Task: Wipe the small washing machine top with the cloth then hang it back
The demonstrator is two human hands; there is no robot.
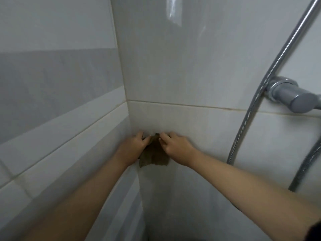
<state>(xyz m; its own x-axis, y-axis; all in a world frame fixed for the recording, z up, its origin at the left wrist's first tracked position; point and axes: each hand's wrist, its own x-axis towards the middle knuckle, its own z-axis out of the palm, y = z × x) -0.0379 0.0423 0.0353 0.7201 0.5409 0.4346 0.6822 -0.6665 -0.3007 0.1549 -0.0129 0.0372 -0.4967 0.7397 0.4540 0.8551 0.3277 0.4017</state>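
A small brown cloth [154, 156] hangs in the corner of the tiled bathroom walls, its top edge at a small dark hook or peg [156, 134] on the wall. My left hand [134, 146] grips the cloth's upper left edge. My right hand [175, 144] pinches its upper right edge by the hook. Both arms reach forward from the bottom of the view. The washing machine is not in view.
A metal shower hose [257, 98] curves down the right wall. A grey chrome shower mixer [291, 94] juts out at the right edge. A second hose section [305, 164] hangs below it. Pale tiled walls [60, 119] meet in the corner.
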